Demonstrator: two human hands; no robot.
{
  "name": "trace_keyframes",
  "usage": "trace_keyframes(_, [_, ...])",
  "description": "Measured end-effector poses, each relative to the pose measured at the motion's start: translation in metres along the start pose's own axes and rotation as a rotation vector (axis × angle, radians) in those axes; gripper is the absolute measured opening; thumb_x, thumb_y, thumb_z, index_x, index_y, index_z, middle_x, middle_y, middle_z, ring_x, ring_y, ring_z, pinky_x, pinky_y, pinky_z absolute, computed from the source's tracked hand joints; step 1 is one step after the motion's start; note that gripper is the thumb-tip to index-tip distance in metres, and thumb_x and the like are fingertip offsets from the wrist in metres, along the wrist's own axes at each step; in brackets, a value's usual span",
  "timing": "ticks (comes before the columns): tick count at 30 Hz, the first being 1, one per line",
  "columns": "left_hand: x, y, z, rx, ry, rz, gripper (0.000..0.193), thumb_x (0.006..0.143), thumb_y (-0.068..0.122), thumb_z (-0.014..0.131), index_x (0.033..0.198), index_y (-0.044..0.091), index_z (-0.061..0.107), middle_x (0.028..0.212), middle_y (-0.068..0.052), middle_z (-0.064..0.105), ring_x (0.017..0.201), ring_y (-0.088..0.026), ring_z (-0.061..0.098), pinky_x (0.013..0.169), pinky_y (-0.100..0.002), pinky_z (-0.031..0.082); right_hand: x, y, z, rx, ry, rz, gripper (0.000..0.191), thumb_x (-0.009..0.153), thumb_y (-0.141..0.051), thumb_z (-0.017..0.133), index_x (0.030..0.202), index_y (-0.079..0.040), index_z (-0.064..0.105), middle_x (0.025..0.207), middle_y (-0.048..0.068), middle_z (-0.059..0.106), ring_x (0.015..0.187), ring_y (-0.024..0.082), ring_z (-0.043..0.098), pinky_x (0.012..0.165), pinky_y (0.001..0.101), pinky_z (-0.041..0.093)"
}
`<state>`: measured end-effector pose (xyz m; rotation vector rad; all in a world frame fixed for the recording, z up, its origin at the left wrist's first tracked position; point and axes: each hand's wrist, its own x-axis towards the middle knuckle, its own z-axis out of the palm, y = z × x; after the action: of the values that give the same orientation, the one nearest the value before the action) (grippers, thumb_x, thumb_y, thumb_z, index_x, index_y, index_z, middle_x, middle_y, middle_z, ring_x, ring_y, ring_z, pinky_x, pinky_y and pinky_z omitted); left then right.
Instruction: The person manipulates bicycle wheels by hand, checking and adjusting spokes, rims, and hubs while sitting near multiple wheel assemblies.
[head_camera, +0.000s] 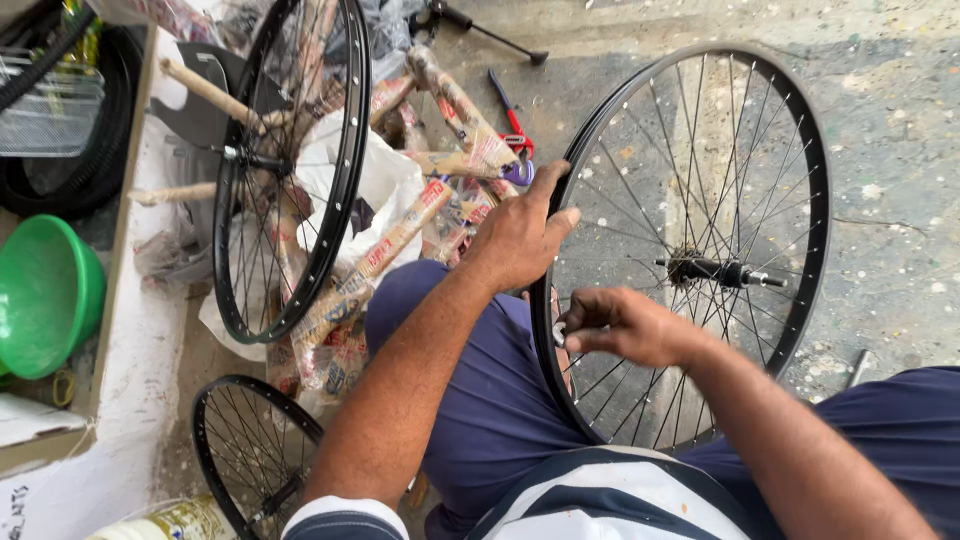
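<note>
Spoked wheel (700, 250) stood upright, centre-right of frame, against knee. Rim gripped at upper edge by left hand (520, 240); small part at rim pinched by right hand (620, 325). Risk judged: wheel rolled off knee if grip loosened; fingers nicked by spokes.

Small wheel (252, 455) cut off below

Bicycle wheel (800, 130) — glossy black metal rim, thin shiny steel spokes; floor (890, 230) — rough, speckled concrete; bowl (45, 295) — smooth green plastic.
</note>
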<state>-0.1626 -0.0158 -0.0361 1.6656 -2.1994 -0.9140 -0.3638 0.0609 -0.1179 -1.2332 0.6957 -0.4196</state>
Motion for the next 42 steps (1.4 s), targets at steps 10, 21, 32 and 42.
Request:
trace_keyframes(10, [0.003, 0.014, -0.007, 0.091, -0.021, -0.063, 0.063, 0.099, 0.037, 0.057, 0.151, 0.011, 0.033, 0.098, -0.028, 0.072, 0.096, -0.048, 0.071, 0.085, -0.056, 0.054, -0.005, -0.01, 0.039, -0.739, 0.298, -0.107, 0.034, 0.078, -0.022, 0.08, 0.11, -0.013, 0.071, 0.091, 0.008, 0.078, 0.082, 0.026, 0.075, 0.077, 0.0389, 0.057])
trace_keyframes(21, [0.042, -0.002, 0.001, -0.005, -0.02, 0.023, 0.07, 0.096, 0.044, 0.059, 0.151, 0.01, 0.031, 0.123, -0.03, 0.067, 0.114, -0.049, 0.066, 0.097, -0.054, 0.05, -0.017, 0.0, 0.055, -0.754, 0.488, -0.131, 0.034, 0.086, -0.025, 0.075, 0.114, -0.008, 0.068, 0.11, 0.012, 0.072, 0.105, 0.034, 0.068, 0.09, 0.0434, 0.054])
trace_keyframes(32, [0.088, 0.025, 0.0, 0.227, -0.02, 0.043, 0.059, 0.098, 0.036, 0.06, 0.15, 0.016, 0.042, 0.123, -0.024, 0.07, 0.115, -0.044, 0.066, 0.097, -0.053, 0.051, -0.04, -0.045, 0.002, -0.455, 0.139, -0.012, 0.023, 0.086, -0.022, 0.072, 0.106, -0.011, 0.077, 0.093, 0.008, 0.084, 0.087, 0.019, 0.083, 0.08, 0.0361, 0.063])
trace_keyframes(42, [0.007, 0.009, 0.005, 0.051, 0.055, -0.014, 0.061, 0.097, 0.033, 0.062, 0.15, 0.011, 0.041, 0.12, -0.026, 0.07, 0.109, -0.045, 0.069, 0.094, -0.052, 0.053, -0.022, -0.015, 0.022, -0.693, 0.373, -0.418, 0.021, 0.087, -0.026, 0.077, 0.099, -0.009, 0.078, 0.11, 0.008, 0.077, 0.091, 0.028, 0.076, 0.077, 0.0403, 0.06])
